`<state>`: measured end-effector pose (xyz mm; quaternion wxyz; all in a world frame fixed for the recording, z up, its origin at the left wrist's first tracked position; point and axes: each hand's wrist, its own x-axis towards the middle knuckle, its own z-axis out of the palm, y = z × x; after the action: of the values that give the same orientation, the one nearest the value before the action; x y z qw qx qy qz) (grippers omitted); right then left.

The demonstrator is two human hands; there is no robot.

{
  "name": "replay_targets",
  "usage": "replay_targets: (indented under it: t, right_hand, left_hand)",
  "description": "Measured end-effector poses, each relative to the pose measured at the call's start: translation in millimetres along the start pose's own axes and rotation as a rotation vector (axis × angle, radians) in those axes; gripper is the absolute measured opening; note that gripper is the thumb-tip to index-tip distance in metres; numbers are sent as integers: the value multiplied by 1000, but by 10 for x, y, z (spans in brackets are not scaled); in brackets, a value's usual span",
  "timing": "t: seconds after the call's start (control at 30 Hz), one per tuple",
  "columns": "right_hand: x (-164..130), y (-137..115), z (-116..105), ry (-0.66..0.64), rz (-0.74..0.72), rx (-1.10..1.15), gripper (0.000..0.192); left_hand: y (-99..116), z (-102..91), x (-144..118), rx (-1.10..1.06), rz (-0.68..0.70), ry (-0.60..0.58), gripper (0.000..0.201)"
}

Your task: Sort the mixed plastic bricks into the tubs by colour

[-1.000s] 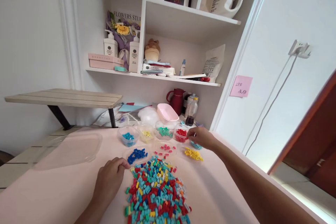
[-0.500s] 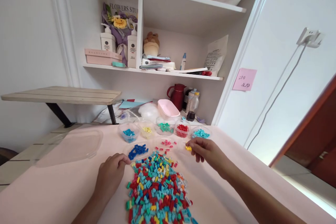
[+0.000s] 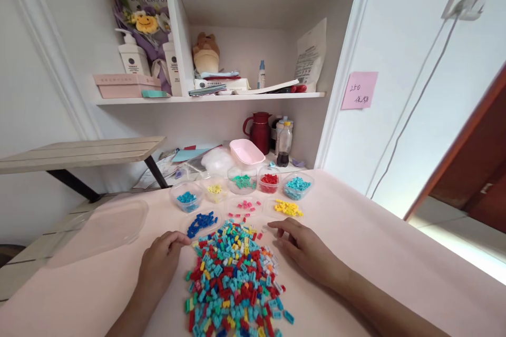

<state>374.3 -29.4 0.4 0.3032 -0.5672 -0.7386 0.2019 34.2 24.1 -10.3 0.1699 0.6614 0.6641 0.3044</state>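
A heap of small mixed-colour building bricks (image 3: 237, 284) spreads over the pink tabletop. At the heap's upper left edge rests my left hand (image 3: 164, 258), its fingers curled together; whatever may be between them is hidden. My right hand (image 3: 302, 247) hovers by the heap's upper right, index finger and thumb apart with nothing seen between them. Just beyond it, yellow bricks (image 3: 288, 208) lie in a clear lid-like tray. Dark blue bricks (image 3: 202, 224) fill another tray near my left hand. Between these trays are pink bricks (image 3: 245, 206).
Behind stand clear tubs of blue bricks (image 3: 186, 197), pale yellow bricks (image 3: 214, 189), green bricks (image 3: 243, 181), red bricks (image 3: 269, 181) and turquoise bricks (image 3: 298, 185). A clear plastic lid (image 3: 106, 229) lies left. A pink basin (image 3: 247, 152) and red jug (image 3: 260, 131) stand farther back.
My right hand has drawn back from the yellow bricks toward the heap, and its fingers have parted. The view has shifted down and right. My left hand keeps its place by the heap.
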Motion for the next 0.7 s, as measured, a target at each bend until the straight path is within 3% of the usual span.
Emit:
replay_targets:
  t: [0.2,0.57,0.7]
  right_hand:
    - [24,55,92,77,-14,-74,42]
    - [2,-54,99,0,-118,-310,53]
    - [-1,-70,90,-13,-150,-311,46]
  left_hand:
    - [-77,11,26,-23,16,10,29]
    - [-118,8,71,-44,10,-12,30]
    - [-88,-10,61,-32,8,-5,30]
